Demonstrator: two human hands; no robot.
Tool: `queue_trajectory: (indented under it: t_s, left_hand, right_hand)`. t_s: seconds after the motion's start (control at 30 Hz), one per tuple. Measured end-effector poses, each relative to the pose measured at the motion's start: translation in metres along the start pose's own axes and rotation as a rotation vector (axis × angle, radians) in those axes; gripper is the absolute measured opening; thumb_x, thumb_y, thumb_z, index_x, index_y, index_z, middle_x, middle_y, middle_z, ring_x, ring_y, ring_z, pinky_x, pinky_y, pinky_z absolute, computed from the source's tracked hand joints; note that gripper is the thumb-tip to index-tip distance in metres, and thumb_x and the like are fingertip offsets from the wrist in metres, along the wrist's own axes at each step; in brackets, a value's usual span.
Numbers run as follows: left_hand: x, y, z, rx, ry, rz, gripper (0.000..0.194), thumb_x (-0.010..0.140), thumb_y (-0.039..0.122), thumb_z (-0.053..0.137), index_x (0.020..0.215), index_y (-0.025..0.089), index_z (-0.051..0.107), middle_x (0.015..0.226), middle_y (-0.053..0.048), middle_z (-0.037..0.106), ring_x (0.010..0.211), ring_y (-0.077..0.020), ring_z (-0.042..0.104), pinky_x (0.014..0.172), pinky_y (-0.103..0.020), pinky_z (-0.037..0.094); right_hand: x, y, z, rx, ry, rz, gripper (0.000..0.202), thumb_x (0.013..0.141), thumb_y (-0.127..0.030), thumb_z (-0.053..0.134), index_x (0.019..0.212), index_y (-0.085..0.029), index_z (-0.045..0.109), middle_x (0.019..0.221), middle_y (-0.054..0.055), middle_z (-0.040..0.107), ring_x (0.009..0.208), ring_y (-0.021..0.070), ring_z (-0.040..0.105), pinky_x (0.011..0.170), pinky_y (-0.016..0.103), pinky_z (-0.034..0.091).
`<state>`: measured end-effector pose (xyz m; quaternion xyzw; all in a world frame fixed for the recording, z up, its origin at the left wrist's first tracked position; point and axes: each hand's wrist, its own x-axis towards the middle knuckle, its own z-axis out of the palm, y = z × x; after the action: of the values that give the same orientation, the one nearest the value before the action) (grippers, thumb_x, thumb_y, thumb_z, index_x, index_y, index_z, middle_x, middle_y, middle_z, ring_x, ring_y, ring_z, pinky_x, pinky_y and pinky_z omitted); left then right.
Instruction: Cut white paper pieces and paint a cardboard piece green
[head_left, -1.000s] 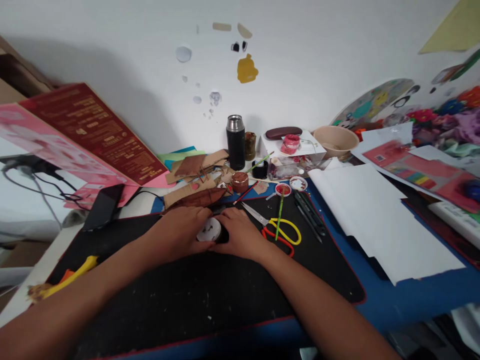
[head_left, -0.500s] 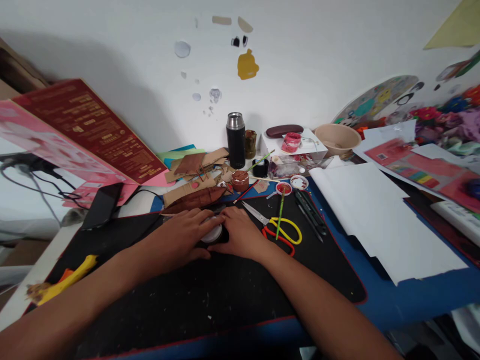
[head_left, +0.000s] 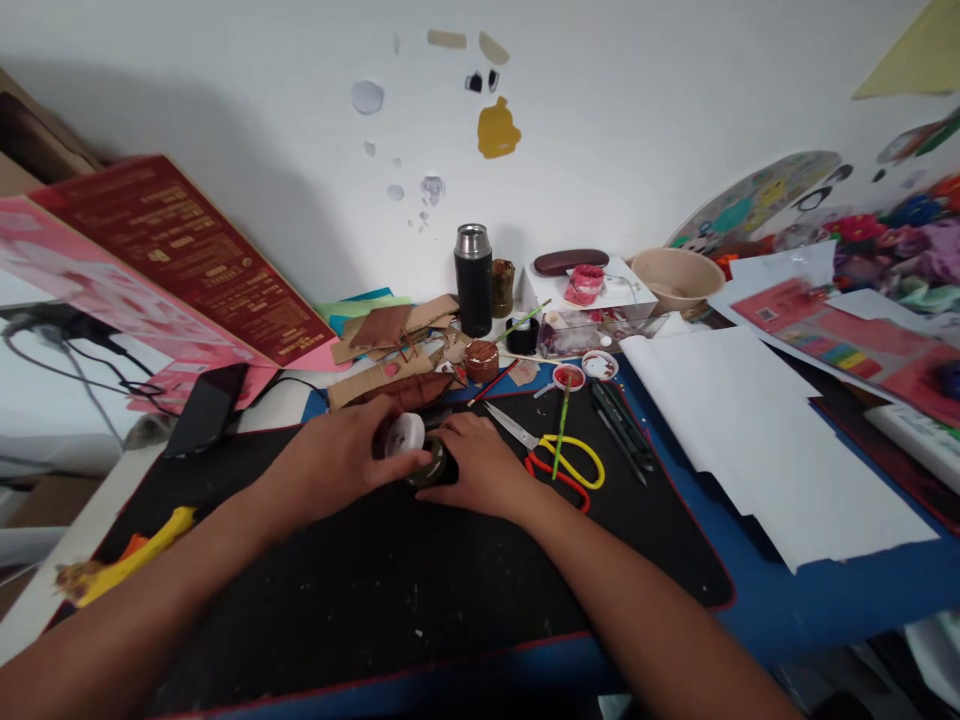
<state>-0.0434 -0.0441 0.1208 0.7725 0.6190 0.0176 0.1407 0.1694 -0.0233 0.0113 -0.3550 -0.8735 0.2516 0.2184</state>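
Between finger and thumb, my left hand (head_left: 337, 455) grips a round white lid (head_left: 406, 435), tilted beside the mouth of a small dark jar (head_left: 429, 463). My right hand (head_left: 480, 465) is wrapped round the jar's right side, holding it upright on the black mat (head_left: 360, 600). The jar's inside looks dark green, though my fingers cover part of it. Right of my right hand lie scissors (head_left: 559, 448) with yellow and red handles, a green brush (head_left: 561, 430) lying over them.
Behind stand a black flask (head_left: 473, 285), a brown pot (head_left: 481, 360) and a red paint lid (head_left: 568, 376). White paper (head_left: 757, 430) covers the right side. A phone (head_left: 208, 408) and a yellow object (head_left: 142, 560) lie left, below a leaning red board (head_left: 187, 260).
My left hand has lifted the white lid off the jar and moved it slightly left, uncovering the jar's mouth. My right hand has stayed round the jar.
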Motion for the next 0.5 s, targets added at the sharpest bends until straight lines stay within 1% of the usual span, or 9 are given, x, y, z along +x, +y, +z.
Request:
queue_trajectory:
  t_s: [0.07,0.1,0.13,0.2,0.27,0.3,0.4,0.5]
  left_hand:
    - [-0.007,-0.015,-0.001,-0.197,0.011,-0.028,0.058,0.086,0.073,0.068,0.114,0.023,0.064,0.096,-0.007,0.078,0.084,-0.0303,0.075,0.075,-0.039,0.057]
    - [-0.012,-0.024,0.0,-0.312,0.026,-0.032,0.061,0.084,0.073,0.07,0.119,0.024,0.063,0.1,-0.006,0.079,0.087,-0.0293,0.076,0.078,-0.039,0.059]
    - [-0.017,-0.033,0.003,-0.403,0.04,-0.039,0.064,0.082,0.072,0.073,0.124,0.025,0.061,0.106,-0.006,0.079,0.093,-0.0294,0.077,0.083,-0.04,0.06]
    - [-0.031,-0.049,0.013,-0.496,0.09,-0.072,0.069,0.077,0.071,0.079,0.126,0.026,0.059,0.118,-0.007,0.079,0.107,-0.0317,0.076,0.093,-0.043,0.061]
    - [-0.047,-0.061,0.03,-0.53,0.1,-0.115,0.07,0.076,0.068,0.081,0.128,0.026,0.058,0.126,-0.009,0.078,0.116,-0.0336,0.075,0.099,-0.046,0.061]
    - [-0.055,-0.064,0.039,-0.528,0.096,-0.127,0.069,0.079,0.065,0.08,0.13,0.026,0.057,0.128,-0.01,0.077,0.119,-0.0335,0.074,0.101,-0.046,0.061]
    - [-0.074,-0.066,0.066,-0.453,0.102,-0.151,0.06,0.085,0.056,0.075,0.133,0.026,0.055,0.127,-0.009,0.078,0.115,-0.032,0.076,0.102,-0.047,0.061]
    - [-0.082,-0.068,0.084,-0.346,0.185,-0.135,0.056,0.088,0.055,0.072,0.133,0.026,0.058,0.131,-0.011,0.076,0.119,-0.0337,0.074,0.104,-0.049,0.059]
  right_hand:
    - [0.0,0.0,0.001,-0.005,0.003,0.001,0.068,0.081,-0.056,0.092,0.133,-0.018,0.07,0.127,0.012,0.066,0.12,0.0324,0.059,0.106,0.047,0.046]
    - [0.0,0.001,0.001,-0.004,0.001,0.002,0.068,0.082,-0.056,0.092,0.133,-0.018,0.069,0.128,0.012,0.066,0.121,0.0324,0.059,0.106,0.047,0.046]
    - [0.0,0.001,0.002,-0.002,-0.002,0.002,0.068,0.082,-0.055,0.092,0.134,-0.019,0.069,0.128,0.012,0.067,0.121,0.0325,0.059,0.107,0.047,0.046]
    - [0.001,0.001,0.001,0.002,-0.008,-0.005,0.068,0.082,-0.055,0.093,0.135,-0.02,0.068,0.128,0.011,0.067,0.123,0.0326,0.059,0.109,0.048,0.045]
    - [0.001,0.001,0.0,-0.004,-0.012,-0.013,0.069,0.082,-0.055,0.093,0.135,-0.02,0.067,0.128,0.012,0.067,0.124,0.0328,0.059,0.111,0.048,0.045]
    - [0.001,0.001,0.0,-0.01,-0.013,-0.013,0.069,0.082,-0.055,0.092,0.135,-0.019,0.067,0.128,0.012,0.067,0.124,0.033,0.059,0.111,0.048,0.045]
    - [0.001,0.0,-0.002,-0.025,-0.022,0.004,0.068,0.083,-0.056,0.091,0.134,-0.017,0.067,0.128,0.013,0.067,0.122,0.0333,0.06,0.109,0.049,0.047]
    - [0.0,-0.001,-0.003,-0.013,-0.033,0.025,0.067,0.083,-0.054,0.092,0.134,-0.02,0.067,0.128,0.013,0.067,0.122,0.0332,0.06,0.109,0.05,0.046]
